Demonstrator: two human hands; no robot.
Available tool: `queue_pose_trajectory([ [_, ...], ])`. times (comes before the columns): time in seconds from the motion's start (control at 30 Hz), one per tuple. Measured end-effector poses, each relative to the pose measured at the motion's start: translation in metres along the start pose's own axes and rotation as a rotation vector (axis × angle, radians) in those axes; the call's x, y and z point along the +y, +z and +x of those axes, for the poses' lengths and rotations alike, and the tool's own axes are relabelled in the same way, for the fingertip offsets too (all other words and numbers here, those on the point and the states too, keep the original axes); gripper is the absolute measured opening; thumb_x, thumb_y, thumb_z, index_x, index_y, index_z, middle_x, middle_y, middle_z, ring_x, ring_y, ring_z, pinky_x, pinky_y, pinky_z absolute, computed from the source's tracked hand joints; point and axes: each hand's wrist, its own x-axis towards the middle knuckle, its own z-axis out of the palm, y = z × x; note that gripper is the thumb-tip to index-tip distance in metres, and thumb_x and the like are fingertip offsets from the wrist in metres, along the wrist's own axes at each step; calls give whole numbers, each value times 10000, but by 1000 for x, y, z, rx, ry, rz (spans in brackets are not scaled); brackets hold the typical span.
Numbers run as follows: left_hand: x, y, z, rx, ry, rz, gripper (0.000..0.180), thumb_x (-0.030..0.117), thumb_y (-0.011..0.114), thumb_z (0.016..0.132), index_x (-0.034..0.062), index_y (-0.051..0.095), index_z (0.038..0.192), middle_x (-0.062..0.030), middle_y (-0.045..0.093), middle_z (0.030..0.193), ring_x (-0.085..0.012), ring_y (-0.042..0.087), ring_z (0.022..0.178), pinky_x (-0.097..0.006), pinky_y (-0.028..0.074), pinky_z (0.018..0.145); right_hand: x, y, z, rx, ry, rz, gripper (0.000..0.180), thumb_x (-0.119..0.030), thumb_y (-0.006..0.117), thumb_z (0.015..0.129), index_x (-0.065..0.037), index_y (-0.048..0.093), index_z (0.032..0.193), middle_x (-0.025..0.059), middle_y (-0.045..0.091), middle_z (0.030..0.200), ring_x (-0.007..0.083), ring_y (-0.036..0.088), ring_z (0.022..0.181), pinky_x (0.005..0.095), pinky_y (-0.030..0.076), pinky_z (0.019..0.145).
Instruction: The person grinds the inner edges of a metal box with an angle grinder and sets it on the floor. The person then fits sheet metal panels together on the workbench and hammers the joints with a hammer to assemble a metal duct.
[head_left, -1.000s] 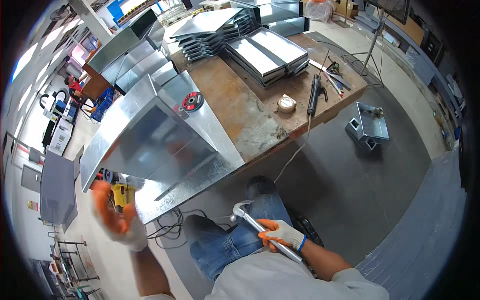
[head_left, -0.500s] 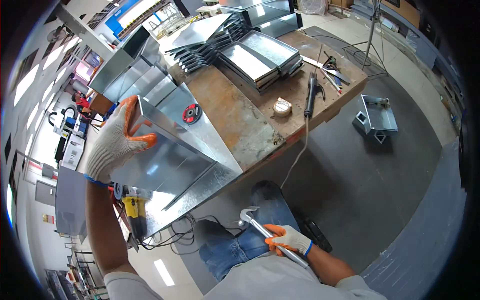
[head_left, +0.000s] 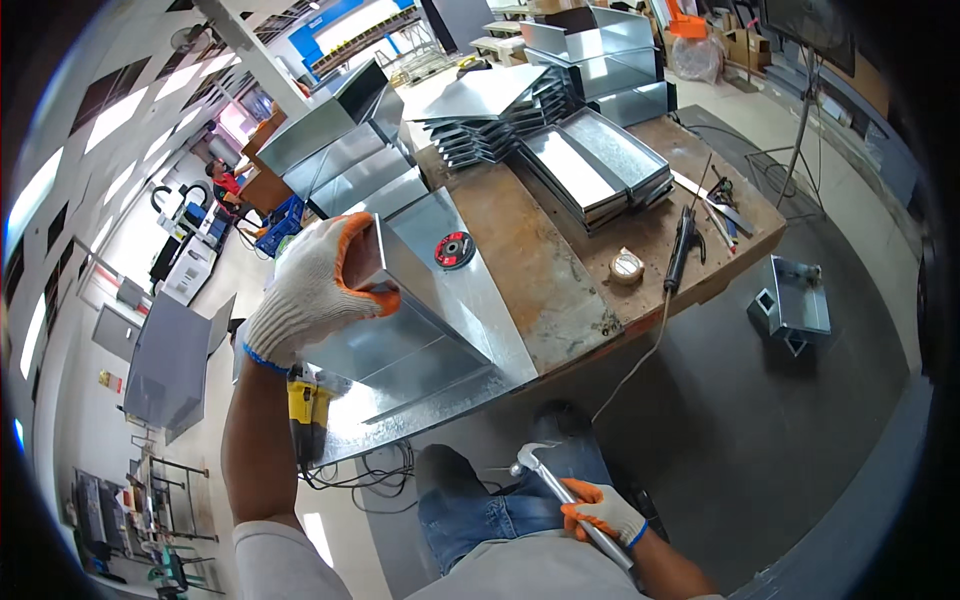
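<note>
My left hand [head_left: 305, 290], in a white knit glove with orange-coated fingers, grips the upper corner of a shiny sheet-metal box [head_left: 405, 350]. Fingers and thumb bend over its edge, and the box stands on the metal sheet covering the bench's left end. In my right hand [head_left: 608, 512], gloved the same way, a claw hammer [head_left: 550, 480] is held by its shaft over my lap, head pointing up and left. A red and black grinding disc [head_left: 454, 250] lies flat beyond the box. Partly hidden below my left wrist is a yellow and black power tool [head_left: 308, 405].
Stacked metal trays [head_left: 590, 165] and folded metal pieces [head_left: 480, 130] crowd the bench's far side. A round tape measure [head_left: 626, 266] and a corded black tool [head_left: 682, 250] lie at the right. Cables [head_left: 385, 475] hang below the bench, and a metal box [head_left: 798, 295] stands on the floor.
The whole view has shifted, so the bench and its contents sit farther right and lower. My left hand has closed more tightly over the box's corner. The hammer stays in my right hand.
</note>
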Motion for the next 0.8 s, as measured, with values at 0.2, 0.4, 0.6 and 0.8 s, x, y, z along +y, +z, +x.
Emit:
queue_pose_trajectory([
  [0.2, 9, -4, -10, -3, -42, 157, 953, 311, 946, 684, -35, 542, 1475, -196, 599, 1421, -352, 605, 1235, -391, 464, 1111, -34, 41, -43, 24, -342, 210, 639, -49, 639, 1011, 21, 412, 1604, 176, 698, 793, 198, 621, 502, 252, 489, 473],
  [0.4, 12, -7, -17, -3, -9, 196, 987, 433, 921, 686, -18, 549, 1481, -194, 586, 1462, -379, 594, 1259, -419, 471, 1086, -136, 107, -34, 149, -666, -130, 609, -31, 576, 1031, 5, 406, 1615, 175, 666, 758, 208, 584, 489, 279, 473, 458],
  [0.6, 11, 1, -27, 97, 150, 304, 974, 640, 832, 758, -19, 583, 1431, -204, 644, 1351, -377, 607, 1216, -453, 486, 1041, -193, 161, -20, 58, -847, -226, 678, -10, 570, 1040, -104, 361, 1677, 177, 650, 802, 205, 543, 544, 285, 447, 480],
  [0.8, 11, 3, -23, 15, 27, 410, 1045, 723, 765, 803, -21, 529, 1498, -207, 606, 1440, -389, 571, 1284, -454, 466, 1074, -201, 180, -3, 87, -889, -169, 658, -46, 563, 1069, -120, 344, 1685, 164, 652, 785, 200, 544, 511, 286, 442, 457],
])
